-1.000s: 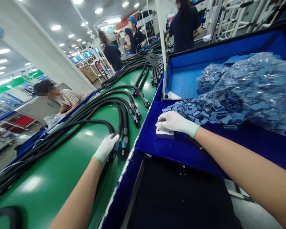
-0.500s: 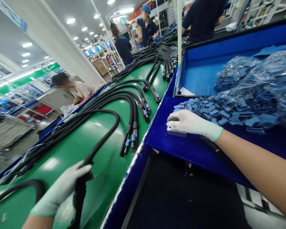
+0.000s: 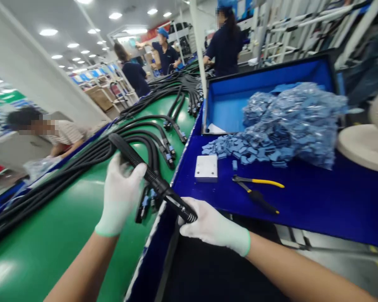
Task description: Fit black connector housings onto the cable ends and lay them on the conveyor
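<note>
My left hand (image 3: 121,193), in a white glove, is wrapped round a thick black corrugated cable (image 3: 135,161) and lifts it off the green conveyor belt (image 3: 50,235). The gloved fingers of my right hand (image 3: 212,226) close on the cable's connector end (image 3: 181,208) at the blue table's near edge. A small white block (image 3: 206,168) lies on the blue table (image 3: 318,201) just beyond. A pair of yellow-handled pliers (image 3: 258,188) lies to its right.
Several black cables (image 3: 151,126) with blue-tipped connectors lie along the belt. A heap of small blue parts (image 3: 236,147) and a clear bag of them (image 3: 290,117) sit by an open blue tray (image 3: 229,96). Other people work on the belt's far side and at its far end.
My left hand has raised the cable end from the belt toward me. My right hand has left the white block and come back to grip the cable's connector end.
</note>
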`<action>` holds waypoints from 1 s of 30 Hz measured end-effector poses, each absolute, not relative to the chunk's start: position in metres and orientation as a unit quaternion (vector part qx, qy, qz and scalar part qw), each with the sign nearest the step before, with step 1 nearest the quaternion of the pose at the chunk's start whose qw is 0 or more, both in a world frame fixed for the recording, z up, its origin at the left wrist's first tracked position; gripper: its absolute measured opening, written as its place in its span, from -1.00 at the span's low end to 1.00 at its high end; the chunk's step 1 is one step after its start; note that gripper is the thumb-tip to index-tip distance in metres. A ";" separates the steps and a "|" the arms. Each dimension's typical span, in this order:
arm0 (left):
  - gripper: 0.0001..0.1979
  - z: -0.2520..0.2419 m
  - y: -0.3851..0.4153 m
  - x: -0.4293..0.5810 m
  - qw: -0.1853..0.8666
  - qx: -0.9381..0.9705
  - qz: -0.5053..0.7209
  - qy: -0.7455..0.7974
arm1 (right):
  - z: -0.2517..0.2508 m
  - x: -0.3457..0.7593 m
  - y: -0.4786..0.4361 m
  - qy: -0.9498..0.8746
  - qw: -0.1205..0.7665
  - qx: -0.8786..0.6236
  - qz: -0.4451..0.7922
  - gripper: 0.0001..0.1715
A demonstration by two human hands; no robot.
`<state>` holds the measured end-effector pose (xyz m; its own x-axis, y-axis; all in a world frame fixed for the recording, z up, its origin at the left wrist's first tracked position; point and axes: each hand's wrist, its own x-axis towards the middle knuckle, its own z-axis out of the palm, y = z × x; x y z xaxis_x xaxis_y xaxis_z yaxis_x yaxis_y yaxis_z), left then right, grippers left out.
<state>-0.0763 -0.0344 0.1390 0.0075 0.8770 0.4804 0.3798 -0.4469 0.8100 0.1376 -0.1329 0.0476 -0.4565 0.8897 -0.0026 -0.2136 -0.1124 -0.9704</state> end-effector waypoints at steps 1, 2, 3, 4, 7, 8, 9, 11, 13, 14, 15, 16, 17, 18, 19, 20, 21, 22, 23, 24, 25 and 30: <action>-0.43 0.132 -0.039 -0.068 0.160 0.745 0.472 0.444 | 0.048 0.153 -0.138 -0.528 0.402 -0.335 0.669 -0.53; -0.46 0.124 -0.044 -0.059 0.091 0.828 0.395 0.388 | 0.050 0.168 -0.142 -0.540 0.387 -0.348 0.661 -0.62; -0.54 0.115 -0.051 -0.051 0.031 0.900 0.307 0.307 | 0.053 0.183 -0.146 -0.560 0.363 -0.363 0.650 -0.68; -0.65 0.105 -0.057 -0.044 0.000 0.947 0.233 0.222 | 0.057 0.197 -0.150 -0.582 0.327 -0.377 0.642 -0.71; -0.75 0.072 -0.075 -0.027 0.027 0.977 0.182 0.110 | 0.067 0.233 -0.159 -0.627 0.249 -0.414 0.611 -0.77; -0.77 0.062 -0.079 -0.023 0.056 0.969 0.198 0.138 | 0.069 0.244 -0.161 -0.642 0.250 -0.443 0.573 -0.75; -0.79 0.054 -0.081 -0.020 0.093 0.955 0.209 0.190 | 0.068 0.254 -0.162 -0.660 0.262 -0.491 0.505 -0.68; -0.78 0.048 -0.083 -0.013 0.176 0.902 0.209 0.335 | 0.062 0.274 -0.161 -0.693 0.258 -0.607 0.291 -0.54; -0.73 0.054 -0.083 -0.005 0.251 0.828 0.199 0.460 | 0.050 0.289 -0.157 -0.705 0.183 -0.678 0.104 -0.63; -0.71 0.060 -0.082 0.000 0.283 0.796 0.197 0.497 | 0.043 0.293 -0.153 -0.708 0.142 -0.690 0.059 -0.73; -0.71 0.066 -0.080 0.005 0.312 0.774 0.197 0.515 | 0.036 0.296 -0.150 -0.710 0.114 -0.693 0.043 -0.82; -0.72 0.073 -0.079 0.009 0.336 0.758 0.200 0.522 | 0.031 0.297 -0.147 -0.706 0.110 -0.698 0.047 -0.89; -0.73 0.079 -0.078 0.013 0.355 0.744 0.207 0.526 | 0.027 0.296 -0.144 -0.693 0.128 -0.706 0.068 -0.90; -0.74 0.084 -0.076 0.016 0.370 0.732 0.215 0.531 | 0.026 0.294 -0.142 -0.674 0.161 -0.713 0.102 -0.88; -0.75 0.088 -0.075 0.017 0.382 0.719 0.223 0.536 | 0.026 0.291 -0.141 -0.653 0.199 -0.715 0.147 -0.85; -0.75 0.092 -0.074 0.018 0.394 0.706 0.233 0.541 | 0.029 0.286 -0.140 -0.636 0.236 -0.708 0.195 -0.84; -0.74 0.095 -0.072 0.018 0.407 0.694 0.243 0.543 | 0.032 0.281 -0.140 -0.628 0.268 -0.690 0.240 -0.87; -0.73 0.098 -0.072 0.018 0.420 0.682 0.255 0.543 | 0.037 0.275 -0.141 -0.630 0.295 -0.663 0.277 -0.92; -0.71 0.102 -0.071 0.017 0.430 0.672 0.265 0.541 | 0.042 0.268 -0.141 -0.641 0.317 -0.629 0.304 -0.96; -0.70 0.105 -0.070 0.016 0.438 0.665 0.273 0.540 | 0.048 0.261 -0.142 -0.657 0.333 -0.595 0.322 -0.87; -0.69 0.108 -0.070 0.016 0.443 0.660 0.276 0.540 | 0.053 0.255 -0.142 -0.672 0.346 -0.563 0.334 -0.77; -0.67 0.120 -0.070 0.016 0.438 0.668 0.271 0.537 | 0.071 0.231 -0.136 -0.720 0.387 -0.458 0.351 -0.44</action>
<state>0.0159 -0.0701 0.1199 0.2759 0.9551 -0.1081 0.4808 -0.0398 0.8759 0.2312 -0.1358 0.0713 -0.2816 0.9302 0.2356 0.3878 0.3349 -0.8587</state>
